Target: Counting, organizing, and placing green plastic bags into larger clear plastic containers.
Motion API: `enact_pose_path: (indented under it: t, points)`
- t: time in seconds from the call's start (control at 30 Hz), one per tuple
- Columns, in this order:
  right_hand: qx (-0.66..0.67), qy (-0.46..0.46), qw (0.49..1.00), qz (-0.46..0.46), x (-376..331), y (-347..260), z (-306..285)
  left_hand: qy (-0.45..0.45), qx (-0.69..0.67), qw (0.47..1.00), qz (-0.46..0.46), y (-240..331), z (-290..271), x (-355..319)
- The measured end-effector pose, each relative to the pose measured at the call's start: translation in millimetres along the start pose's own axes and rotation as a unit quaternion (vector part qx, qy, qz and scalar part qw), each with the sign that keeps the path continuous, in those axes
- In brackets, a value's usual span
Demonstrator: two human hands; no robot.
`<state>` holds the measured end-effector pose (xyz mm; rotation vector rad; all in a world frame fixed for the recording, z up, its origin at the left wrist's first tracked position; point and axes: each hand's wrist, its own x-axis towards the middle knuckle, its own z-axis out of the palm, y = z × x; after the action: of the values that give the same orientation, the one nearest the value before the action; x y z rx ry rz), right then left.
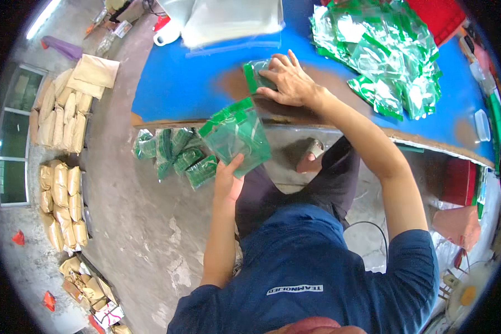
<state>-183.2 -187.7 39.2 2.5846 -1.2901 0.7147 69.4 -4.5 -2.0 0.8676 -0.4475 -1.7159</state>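
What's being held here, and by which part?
The left hand holds green-and-clear plastic packaging by its lower edge. The right hand rests on a similar piece on the table; any grip is unclear.

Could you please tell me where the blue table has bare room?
The blue table is bare left of the bag under the right hand, nearer than the white cup, and narrowly between the pile of green-edged bags and the clear container. That pile and the clear plastic stack crowd the far side.
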Motion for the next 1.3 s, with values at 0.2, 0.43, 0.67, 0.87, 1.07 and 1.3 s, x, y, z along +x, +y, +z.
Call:
enact_pose_path:
  t: [0.2,0.43,0.67,0.87,1.07,1.3]
  points:
    - [0.091,0.032,0.994,0.045,-41,-10,-18,-0.067,-0.045,0.997,-0.017,-18,32,17]
    - [0.143,0.130,0.926,0.324,-93,-31,-96,0.009,0.034,0.998,-0.042,-36,50,22]
    - [-0.081,-0.008,0.950,0.301,-177,-13,-94,-0.073,-0.010,0.990,-0.117,-44,46,12]
    - [0.071,0.022,0.984,0.164,-164,-26,-91,-0.107,-0.023,0.985,-0.136,-25,43,14]
    - [0.200,0.086,0.953,0.210,-138,-20,-119,-0.061,0.002,0.991,-0.120,-7,31,22]
    - [0.405,0.004,0.914,0.039,-86,-45,-154,-0.067,0.046,0.984,-0.158,-1,53,34]
